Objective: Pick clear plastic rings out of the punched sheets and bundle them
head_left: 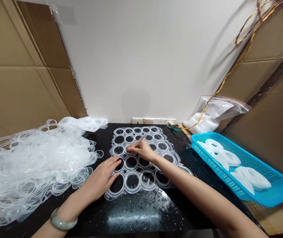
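A clear plastic sheet punched with rows of rings [136, 162] lies flat on the black speckled tabletop [141, 211]. My left hand [101, 177] rests on its left side, fingers spread and pressing down, holding nothing. My right hand [141, 150] is over the sheet's middle, pinching a slim pale tool [138, 141], possibly a blade or pen, whose tip is hidden by my fingers. A pale green bangle [64, 219] circles my left wrist.
A large heap of clear ring-cut plastic sheets [32, 165] fills the table's left side. On the right, a blue plastic tray [240, 168] holds stacks of white rings. Behind stand wall sockets [153, 121], a plastic bag [213, 114] and a yellow cable [230, 72]. Cardboard lines both sides.
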The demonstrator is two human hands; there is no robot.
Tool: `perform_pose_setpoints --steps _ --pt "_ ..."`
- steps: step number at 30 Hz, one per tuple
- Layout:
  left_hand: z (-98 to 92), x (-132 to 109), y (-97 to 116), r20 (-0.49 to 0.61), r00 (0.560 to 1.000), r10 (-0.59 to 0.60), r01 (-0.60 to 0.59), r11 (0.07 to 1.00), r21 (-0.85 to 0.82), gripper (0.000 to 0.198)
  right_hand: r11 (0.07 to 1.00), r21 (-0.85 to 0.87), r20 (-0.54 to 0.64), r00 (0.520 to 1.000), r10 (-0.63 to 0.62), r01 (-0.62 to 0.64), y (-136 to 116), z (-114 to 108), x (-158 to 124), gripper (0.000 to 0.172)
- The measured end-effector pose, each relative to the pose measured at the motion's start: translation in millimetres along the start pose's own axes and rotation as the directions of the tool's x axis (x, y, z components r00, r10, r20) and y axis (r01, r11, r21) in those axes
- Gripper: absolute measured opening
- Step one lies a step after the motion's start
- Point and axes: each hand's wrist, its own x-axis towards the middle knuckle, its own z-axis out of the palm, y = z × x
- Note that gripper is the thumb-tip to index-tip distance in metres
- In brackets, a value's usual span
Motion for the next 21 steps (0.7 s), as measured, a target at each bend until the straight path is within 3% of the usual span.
perform_pose_setpoints --steps 6,21 --pt "9.8 2 -6 -0.031 0.999 -0.017 0.017 1.000 -0.003 0.038 0.999 -0.023 0.073 0.997 -0.027 0.029 20 26 33 0.035" --pt "13.0 -4 -5 0.011 0.999 -0.048 0.048 0.999 -0.012 0.039 0.997 -0.054 0.069 0.996 -0.060 0.064 25 32 26 0.029"
